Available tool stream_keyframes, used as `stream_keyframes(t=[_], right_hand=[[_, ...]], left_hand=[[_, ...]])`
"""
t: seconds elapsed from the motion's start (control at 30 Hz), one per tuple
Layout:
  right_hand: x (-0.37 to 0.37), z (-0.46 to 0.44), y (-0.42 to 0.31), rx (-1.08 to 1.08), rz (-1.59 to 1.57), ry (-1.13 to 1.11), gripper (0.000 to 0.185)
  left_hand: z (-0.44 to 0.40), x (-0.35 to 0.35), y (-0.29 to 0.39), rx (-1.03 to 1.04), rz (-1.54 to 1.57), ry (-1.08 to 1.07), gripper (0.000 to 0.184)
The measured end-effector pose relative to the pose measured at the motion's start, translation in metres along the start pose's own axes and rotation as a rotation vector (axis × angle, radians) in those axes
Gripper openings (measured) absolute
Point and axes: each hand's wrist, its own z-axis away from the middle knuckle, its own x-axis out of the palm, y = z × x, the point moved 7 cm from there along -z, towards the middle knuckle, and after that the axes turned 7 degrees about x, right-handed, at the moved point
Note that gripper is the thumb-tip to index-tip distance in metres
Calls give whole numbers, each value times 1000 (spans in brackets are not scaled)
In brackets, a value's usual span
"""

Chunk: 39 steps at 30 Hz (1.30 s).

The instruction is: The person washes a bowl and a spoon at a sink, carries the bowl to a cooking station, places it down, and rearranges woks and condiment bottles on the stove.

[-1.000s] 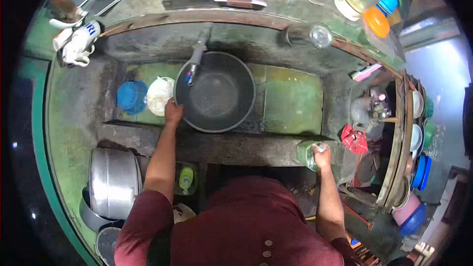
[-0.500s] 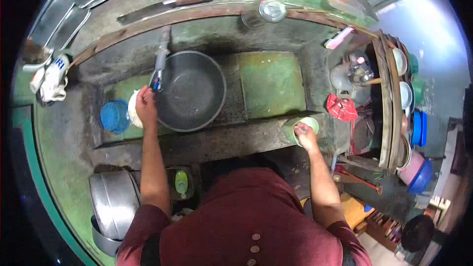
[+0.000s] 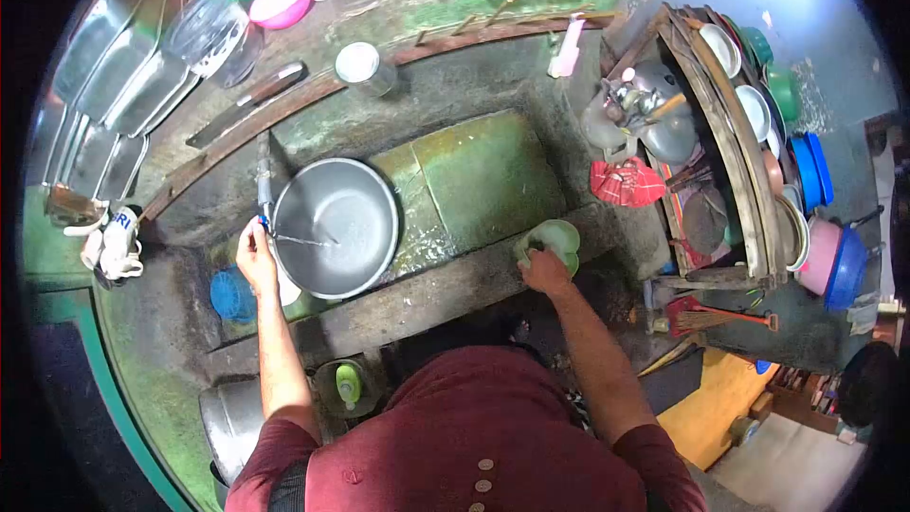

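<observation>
The person's left hand (image 3: 256, 261) is gripping the blue-tipped end of the tap (image 3: 264, 192), thumb and fingers pinching together there — and a thin stream of water (image 3: 305, 243) is running down into the big grey basin (image 3: 341, 204). That basin is sitting in the green-floored trough (image 3: 483, 166), just in front of the tap. Over on the front ledge (image 3: 408, 311), the right hand (image 3: 547, 272) is reaching over a pale green tub (image 3: 566, 238), fingers bending into it; I can't tell whether they're pinching anything inside. A blue basket (image 3: 227, 296) is resting just beside the left wrist — and a white item (image 3: 289, 288) is showing between that wrist and the basin.
</observation>
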Motion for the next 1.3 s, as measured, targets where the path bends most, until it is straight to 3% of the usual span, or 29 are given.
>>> stream_keyframes(t=[0.07, 0.13, 0.2, 0.3, 0.37, 0.43, 0.5, 0.63, 0.67, 0.8, 1.1, 1.17, 1.3], right_hand=[[12, -7, 8, -6, -31, -11, 42], [-20, 11, -8, 4, -61, -30, 36], [1, 0, 1, -18, -81, -65, 34], [9, -3, 5, -5, -80, -154, 34], [-2, 3, 2, -15, -94, -142, 34], [-16, 10, -5, -39, -90, -63, 34], [-1, 0, -1, -82, -203, -218, 35], [-9, 0, -9, -104, -84, -147, 38], [-5, -3, -5, -86, -71, -109, 39], [-22, 9, -12, -17, -19, -220, 40], [-4, -3, -3, 32, -17, -162, 41], [-5, 0, -3, -28, -72, -96, 37], [-6, 8, 1, -40, -71, -84, 24]], left_hand=[[5, 2, 7, 109, -76, 57, 27], [4, 0, -14, 44, -102, 43, 28], [2, 4, -8, 42, -121, 52, 29], [7, 7, 6, 2, -66, -23, 34], [10, 2, 26, 81, -185, -115, 36], [11, -7, 12, -93, -205, -173, 39], [31, -5, 68, -254, -385, -223, 42], [26, -5, 45, -270, -201, -84, 38], [15, -8, 30, -154, -231, -75, 37], [2, -4, 23, -161, -216, -65, 29], [3, -1, 12, 141, -244, 102, 17], [5, 2, 32, 208, -398, 80, 15], [-22, 0, -1, 313, -253, -127, 16]])
